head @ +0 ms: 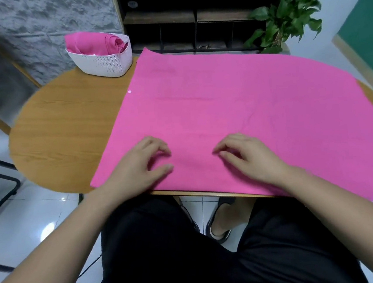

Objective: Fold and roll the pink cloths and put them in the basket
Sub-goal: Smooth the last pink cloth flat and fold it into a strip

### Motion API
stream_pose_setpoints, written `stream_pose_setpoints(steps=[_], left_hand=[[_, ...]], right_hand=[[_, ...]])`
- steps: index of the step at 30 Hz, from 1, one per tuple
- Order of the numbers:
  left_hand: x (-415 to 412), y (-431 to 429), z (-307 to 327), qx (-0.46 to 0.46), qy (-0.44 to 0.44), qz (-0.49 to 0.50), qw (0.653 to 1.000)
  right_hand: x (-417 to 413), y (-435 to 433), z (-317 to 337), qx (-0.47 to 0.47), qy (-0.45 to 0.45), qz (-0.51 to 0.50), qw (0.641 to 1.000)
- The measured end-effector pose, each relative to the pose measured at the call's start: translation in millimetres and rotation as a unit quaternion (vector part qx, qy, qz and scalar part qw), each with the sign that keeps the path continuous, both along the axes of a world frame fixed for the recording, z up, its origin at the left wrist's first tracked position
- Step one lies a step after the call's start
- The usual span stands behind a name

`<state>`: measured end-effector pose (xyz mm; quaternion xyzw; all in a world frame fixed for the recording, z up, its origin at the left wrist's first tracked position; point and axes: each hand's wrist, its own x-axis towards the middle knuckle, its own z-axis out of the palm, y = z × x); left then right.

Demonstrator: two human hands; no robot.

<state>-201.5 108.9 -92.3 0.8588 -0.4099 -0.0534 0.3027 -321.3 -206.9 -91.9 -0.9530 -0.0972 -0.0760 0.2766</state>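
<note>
Pink cloth [234, 104] flat across the table [65, 121], overhanging at right; basket [105, 64] far left. Left hand [135, 164] and right hand [253, 155] loosely curled, fingertips on it, pinching nothing. Liable to slide off or fold crooked if lifted unevenly.

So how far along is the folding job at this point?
Done: rolled pink cloths already sit in the white basket. In hand: another pink cloth lies spread flat on the table, with the left hand and right hand resting on its near part, fingers loosely curled. Left: folding, rolling and basketing it.
</note>
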Motion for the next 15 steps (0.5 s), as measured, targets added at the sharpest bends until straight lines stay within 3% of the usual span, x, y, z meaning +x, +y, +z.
stream_pose_setpoints(steps=[3, 9, 15], left_hand=[[-17, -28, -14, 0.036, -0.005, -0.036, 0.999], [-32, -44, -27, 0.138, -0.066, -0.065, 0.986], [-33, -26, -33, 0.182, -0.131, -0.088, 0.971]], right_hand=[[-43, -14, -6, -0.053, -0.001, -0.023, 0.998], [-100, -22, -22, -0.194, 0.095, -0.073, 0.974], [-116, -19, -43, -0.269, 0.024, -0.062, 0.961]])
